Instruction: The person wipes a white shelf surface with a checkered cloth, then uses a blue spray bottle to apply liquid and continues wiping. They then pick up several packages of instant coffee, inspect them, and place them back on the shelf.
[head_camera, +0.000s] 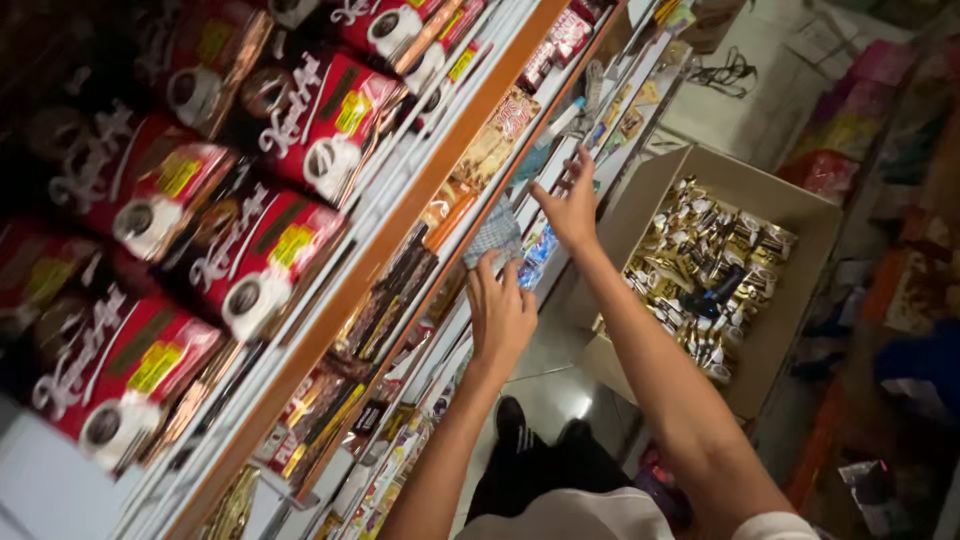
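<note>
My left hand (499, 312) reaches to the shop shelf (420, 200) and pinches a small grey-white checked sachet (496, 232) at the shelf edge. My right hand (570, 205) is stretched further along the same shelf, fingers spread, touching the shelf edge beside small blue-and-white packets (538, 250); it holds nothing that I can see. Rows of brown and orange sachets (480, 160) hang or lie along the shelf between the orange rails.
Large red coffee packs (250, 250) with cup pictures fill the upper shelf at left. An open cardboard box (790, 330) of gold-wrapped sachets (705, 270) stands on the floor at right. Coloured goods are piled at the far right. My dark shoes (540, 440) stand on the pale tiled floor.
</note>
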